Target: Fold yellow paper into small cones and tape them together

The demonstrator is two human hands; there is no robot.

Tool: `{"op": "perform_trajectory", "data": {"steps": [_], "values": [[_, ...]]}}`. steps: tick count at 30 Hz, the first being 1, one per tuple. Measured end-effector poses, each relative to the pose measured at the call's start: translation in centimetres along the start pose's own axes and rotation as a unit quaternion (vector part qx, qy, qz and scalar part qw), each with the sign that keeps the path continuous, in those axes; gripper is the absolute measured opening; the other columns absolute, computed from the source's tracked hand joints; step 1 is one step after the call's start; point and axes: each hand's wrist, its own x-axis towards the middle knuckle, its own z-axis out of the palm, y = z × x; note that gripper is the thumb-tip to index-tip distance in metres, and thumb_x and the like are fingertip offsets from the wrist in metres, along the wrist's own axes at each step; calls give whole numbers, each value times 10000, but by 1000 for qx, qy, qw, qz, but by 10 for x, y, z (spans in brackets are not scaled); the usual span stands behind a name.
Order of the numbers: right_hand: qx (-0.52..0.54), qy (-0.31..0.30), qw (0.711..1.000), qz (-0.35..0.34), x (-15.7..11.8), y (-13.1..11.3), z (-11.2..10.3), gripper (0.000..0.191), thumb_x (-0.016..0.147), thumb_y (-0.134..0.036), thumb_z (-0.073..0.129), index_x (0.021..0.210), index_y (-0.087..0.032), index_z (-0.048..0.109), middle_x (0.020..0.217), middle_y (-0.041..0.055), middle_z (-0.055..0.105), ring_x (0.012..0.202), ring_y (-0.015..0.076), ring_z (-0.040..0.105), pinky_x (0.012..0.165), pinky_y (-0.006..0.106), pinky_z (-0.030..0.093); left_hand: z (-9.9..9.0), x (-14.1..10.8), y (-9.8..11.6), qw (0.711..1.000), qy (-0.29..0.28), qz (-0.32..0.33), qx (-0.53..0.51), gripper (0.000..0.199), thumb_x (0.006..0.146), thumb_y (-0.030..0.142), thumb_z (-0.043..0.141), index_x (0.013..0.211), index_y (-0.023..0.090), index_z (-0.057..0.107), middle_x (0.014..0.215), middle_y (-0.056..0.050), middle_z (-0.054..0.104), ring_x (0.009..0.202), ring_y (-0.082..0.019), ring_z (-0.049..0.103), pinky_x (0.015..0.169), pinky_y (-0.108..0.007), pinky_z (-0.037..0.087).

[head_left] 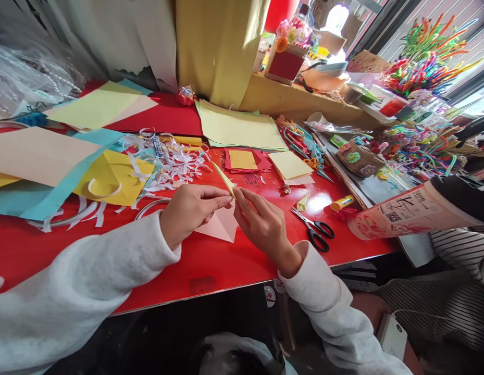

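Observation:
Between my two hands is a narrow piece of folded pale yellow paper (223, 175), its pointed end up and to the left. My left hand (195, 211) pinches its lower end between thumb and fingers. From the other side, my right hand (263, 221) grips the same end with its fingertips. Below them a pink paper square (220, 224) with crease lines lies on the red table, partly hidden by my hands. Right of my right hand are black-handled scissors (314, 226), with a small folded yellow paper piece (303, 202) just above them.
White curled paper strips (179, 161) and coloured sheets (42, 151) cover the left. Behind are stacked yellow sheets (242, 125) and square paper (292, 165). A glue stick (342, 202) and a large tilted cup (409, 211) stand out at right, near a person's striped clothing (433, 307).

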Motion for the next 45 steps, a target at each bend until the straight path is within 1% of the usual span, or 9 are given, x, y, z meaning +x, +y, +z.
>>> {"op": "perform_trajectory", "data": {"steps": [6, 10, 13, 17, 25, 30, 35, 40, 45], "values": [[-27, -11, 999, -22, 1, -2, -1, 267, 815, -103, 517, 1068, -102, 601, 931, 69, 687, 831, 140, 639, 760, 231, 496, -1, 1, 0, 1000, 4, 2, 12, 173, 685, 265, 614, 729, 108, 672, 383, 49, 400, 356, -42, 330, 334, -171, 227], [2, -16, 1000, 4, 1, -3, -1, 239, 820, -101, 505, 1029, -118, 618, 875, 59, 694, 770, 126, 643, 697, 220, 497, 0, -1, 2, 1000, 15, 7, 10, 163, 670, 236, 619, 757, 109, 673, 467, 19, 515, 376, -43, 361, 333, -173, 250], [26, -28, 999, 31, 0, -3, -1, 233, 832, -111, 484, 1013, -140, 628, 849, 52, 699, 743, 123, 647, 679, 221, 504, 1, -1, 2, 1000, 17, 16, 7, 174, 667, 244, 627, 767, 112, 679, 466, 16, 522, 372, -44, 362, 331, -175, 256], [43, -48, 997, 45, -1, -2, -1, 265, 842, -124, 469, 1056, -162, 620, 880, 59, 695, 771, 137, 650, 692, 242, 515, 0, 0, -1, 1000, 7, 28, 1, 178, 672, 267, 630, 753, 119, 686, 516, -14, 572, 364, -41, 359, 323, -181, 251], [6, -33, 999, 10, 1, -3, -1, 251, 840, -115, 471, 1035, -159, 623, 853, 44, 705, 753, 132, 651, 688, 232, 512, -1, 1, -1, 996, 10, 50, 70, 179, 692, 289, 606, 748, 137, 680, 475, 19, 543, 373, -50, 375, 349, -187, 288], [14, -30, 999, 13, 1, -4, 0, 228, 829, -110, 489, 1011, -126, 625, 833, 48, 705, 718, 129, 649, 645, 226, 503, -1, 0, -3, 994, 13, 71, 85, 189, 704, 295, 580, 765, 146, 679, 544, 9, 591, 416, -62, 423, 408, -195, 346], [53, -50, 996, 46, 0, -5, 0, 241, 839, -117, 465, 1013, -154, 628, 840, 50, 701, 723, 125, 646, 654, 222, 501, -1, 1, -5, 993, 16, 80, 83, 170, 708, 286, 574, 751, 156, 675, 606, 3, 626, 438, -64, 443, 457, -203, 379], [112, -39, 989, 89, 0, -6, 0, 245, 833, -118, 474, 1012, -155, 637, 846, 50, 696, 724, 117, 646, 640, 203, 495, -1, 0, -3, 995, 10, 67, 71, 130, 702, 240, 568, 736, 155, 661, 479, 36, 537, 387, -52, 376, 412, -191, 339], [165, -61, 972, 153, 4, -9, -3, 226, 833, -134, 471, 954, -148, 662, 810, 53, 691, 708, 117, 646, 613, 195, 489, -2, 1, -3, 995, 1, 75, 66, 120, 694, 242, 565, 675, 158, 648, 416, 44, 474, 370, -57, 362, 377, -192, 301]]}}
